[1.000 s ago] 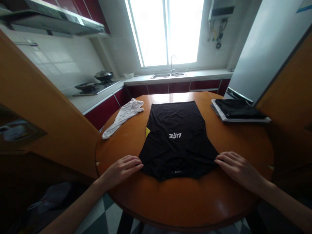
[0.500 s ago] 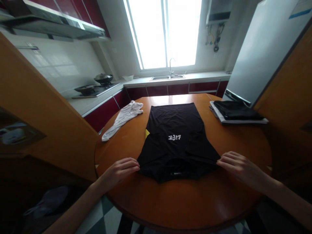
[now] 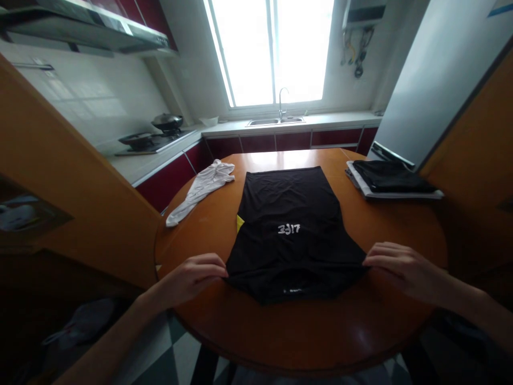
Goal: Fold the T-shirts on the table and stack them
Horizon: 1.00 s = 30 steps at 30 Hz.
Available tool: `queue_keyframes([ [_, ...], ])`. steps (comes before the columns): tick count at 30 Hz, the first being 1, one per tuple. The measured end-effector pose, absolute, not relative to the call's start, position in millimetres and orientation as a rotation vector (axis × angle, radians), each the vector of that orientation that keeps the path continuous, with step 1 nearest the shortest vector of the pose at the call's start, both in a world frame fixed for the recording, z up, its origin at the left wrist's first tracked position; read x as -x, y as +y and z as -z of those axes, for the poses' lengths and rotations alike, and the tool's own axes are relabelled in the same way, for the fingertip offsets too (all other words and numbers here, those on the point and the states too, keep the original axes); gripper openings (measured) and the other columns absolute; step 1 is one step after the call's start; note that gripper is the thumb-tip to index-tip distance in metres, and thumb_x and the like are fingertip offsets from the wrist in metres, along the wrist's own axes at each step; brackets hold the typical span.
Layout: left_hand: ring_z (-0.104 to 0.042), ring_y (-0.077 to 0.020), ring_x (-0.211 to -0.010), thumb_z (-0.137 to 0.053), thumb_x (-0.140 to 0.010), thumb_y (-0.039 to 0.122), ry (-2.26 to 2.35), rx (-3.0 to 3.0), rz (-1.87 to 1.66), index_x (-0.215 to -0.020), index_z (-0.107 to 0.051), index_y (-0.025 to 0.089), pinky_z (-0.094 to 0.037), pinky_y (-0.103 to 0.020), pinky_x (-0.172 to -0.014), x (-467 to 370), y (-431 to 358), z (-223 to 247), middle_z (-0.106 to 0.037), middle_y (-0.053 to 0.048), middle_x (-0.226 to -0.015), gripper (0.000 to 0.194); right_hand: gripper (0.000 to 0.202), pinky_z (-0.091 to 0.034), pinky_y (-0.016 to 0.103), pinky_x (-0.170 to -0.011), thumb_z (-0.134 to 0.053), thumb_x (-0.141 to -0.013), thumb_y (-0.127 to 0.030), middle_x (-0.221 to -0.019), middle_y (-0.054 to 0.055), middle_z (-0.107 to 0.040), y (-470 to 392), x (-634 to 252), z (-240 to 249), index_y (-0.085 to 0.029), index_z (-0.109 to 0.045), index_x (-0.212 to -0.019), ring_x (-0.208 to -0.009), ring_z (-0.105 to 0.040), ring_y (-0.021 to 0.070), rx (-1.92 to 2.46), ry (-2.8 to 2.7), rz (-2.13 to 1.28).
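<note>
A black shirt (image 3: 292, 214) with white lettering lies spread on the round wooden table (image 3: 312, 342), its collar side toward me. My left hand (image 3: 202, 275) pinches the shirt's near left corner between thumb and fingers. At the opposite near corner, my right hand (image 3: 395, 262) is closed on the fabric in the same way. A small yellow patch shows at the shirt's left edge.
A crumpled white cloth (image 3: 202, 190) lies at the table's back left. Folded black and white clothes (image 3: 393, 179) are stacked at the back right. Beyond are a stove with pans (image 3: 166, 123), a sink (image 3: 262, 122) and a fridge (image 3: 433, 69).
My right hand has shifted slightly right and up with its corner of the shirt, and the fabric looks more stretched across. My left hand keeps its hold. The view has tilted slightly.
</note>
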<state>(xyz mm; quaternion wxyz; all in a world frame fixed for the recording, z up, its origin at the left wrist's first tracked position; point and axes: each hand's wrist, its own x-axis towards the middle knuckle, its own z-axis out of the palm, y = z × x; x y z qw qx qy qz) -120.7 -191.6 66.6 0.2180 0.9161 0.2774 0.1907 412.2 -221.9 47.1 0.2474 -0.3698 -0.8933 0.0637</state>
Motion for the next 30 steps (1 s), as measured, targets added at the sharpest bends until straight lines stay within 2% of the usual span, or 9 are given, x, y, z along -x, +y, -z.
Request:
queue_keyframes([
  [3, -0.069, -0.0162, -0.082, -0.057, -0.099, 0.028, 0.803, -2.418, -0.59, -0.1, -0.076, 0.016, -0.054, -0.022, -0.074, 117.7, -163.0, -78.3, -0.073, -0.01, -0.094, 0.022, 0.026, -0.052, 0.03, -0.076, -0.05, -0.101, -0.032, -0.095, 0.009, -0.072, -192.6, -410.6, -61.7, -0.021, -0.073, -0.1, -0.085, -0.067, 0.0196, 1.096, -2.328, -0.575],
  [5, -0.069, -0.0174, -0.082, -0.062, -0.096, 0.033, 0.838, -2.349, -0.674, -0.098, -0.077, 0.015, -0.054, -0.024, -0.074, 114.1, -136.8, -88.4, -0.074, -0.01, -0.092, 0.023, 0.03, -0.052, 0.031, -0.075, -0.057, -0.097, -0.042, -0.094, 0.009, -0.074, -162.6, -409.2, -72.6, -0.019, -0.075, -0.098, -0.084, -0.067, 0.0211, 1.158, -2.195, -0.703],
  [9, -0.068, -0.02, -0.084, -0.073, -0.083, 0.046, 1.134, -2.132, -0.786, -0.093, -0.079, 0.014, -0.055, -0.027, -0.075, 103.3, -75.9, -98.9, -0.076, -0.009, -0.092, 0.034, 0.042, -0.053, 0.031, -0.073, -0.074, -0.077, -0.057, -0.088, 0.007, -0.075, -86.9, -405.6, -83.5, -0.017, -0.077, -0.089, -0.083, -0.066, 0.0222, 1.232, -1.955, -0.852],
  [12, -0.067, -0.02, -0.08, -0.08, -0.07, 0.052, 1.338, -1.895, -0.843, -0.094, -0.079, 0.013, -0.054, -0.028, -0.073, 95.8, -30.5, -86.0, -0.077, -0.009, -0.09, 0.046, 0.041, -0.049, 0.027, -0.061, -0.078, -0.069, -0.052, -0.076, 0.005, -0.072, -34.2, -401.1, -71.7, -0.015, -0.078, -0.089, -0.068, -0.061, 0.0163, 1.346, -1.831, -0.928],
  [15, -0.065, -0.0177, -0.071, -0.085, -0.06, 0.051, 1.396, -1.744, -0.794, -0.091, -0.079, 0.011, -0.052, -0.026, -0.065, 93.5, 5.3, -60.3, -0.076, -0.008, -0.08, 0.051, 0.039, -0.041, 0.023, -0.051, -0.08, -0.066, -0.042, -0.069, 0.004, -0.07, -0.9, -396.5, -48.4, -0.011, -0.078, -0.089, -0.058, -0.055, 0.0114, 1.505, -1.747, -1.037],
  [19, -0.064, -0.0171, -0.067, -0.088, -0.056, 0.048, 1.407, -1.712, -0.708, -0.087, -0.079, 0.011, -0.05, -0.026, -0.062, 98.9, 28.7, -37.0, -0.076, -0.008, -0.077, 0.049, 0.033, -0.042, 0.022, -0.052, -0.082, -0.063, -0.035, -0.074, 0.006, -0.073, 14.8, -397.8, -27.0, -0.011, -0.078, -0.085, -0.064, -0.058, 0.0129, 1.588, -1.71, -1.063],
  [25, -0.067, -0.0181, -0.076, -0.086, -0.064, 0.047, 1.391, -1.801, -0.771, -0.096, -0.079, 0.012, -0.051, -0.026, -0.069, 106.7, 43.7, -49.5, -0.078, -0.009, -0.089, 0.048, 0.034, -0.044, 0.024, -0.055, -0.078, -0.072, -0.039, -0.081, 0.007, -0.075, 34.1, -414.7, -37.8, -0.012, -0.08, -0.094, -0.067, -0.06, 0.0141, 1.521, -1.791, -0.925],
  [30, -0.066, -0.0176, -0.071, -0.084, -0.06, 0.046, 1.459, -1.817, -0.83, -0.091, -0.079, 0.011, -0.05, -0.025, -0.065, 101.7, 62.2, -41.2, -0.077, -0.008, -0.082, 0.046, 0.023, -0.048, 0.024, -0.063, -0.078, -0.073, -0.029, -0.082, 0.008, -0.077, 57.6, -409.5, -33.9, -0.012, -0.08, -0.088, -0.072, -0.065, 0.0166, 1.573, -1.765, -0.762],
])
